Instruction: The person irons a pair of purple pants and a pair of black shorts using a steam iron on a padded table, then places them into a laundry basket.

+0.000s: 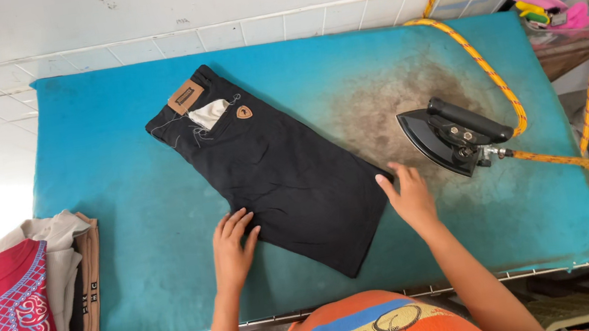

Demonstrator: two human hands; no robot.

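Black folded trousers (273, 172) lie slantwise on the teal padded surface (126, 210), both hands flat with fingers spread, left hand (233, 246) pressing the near edge, right hand (411, 196) at the far corner beside the iron (453, 133).

Ironing shop; padded table (126, 210), iron (453, 133), clothes stack (31, 299)

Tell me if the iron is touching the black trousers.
Apart. The head view shows the iron resting on the scorched patch of the blue board, with a bare strip of cover between its tip and the trousers.
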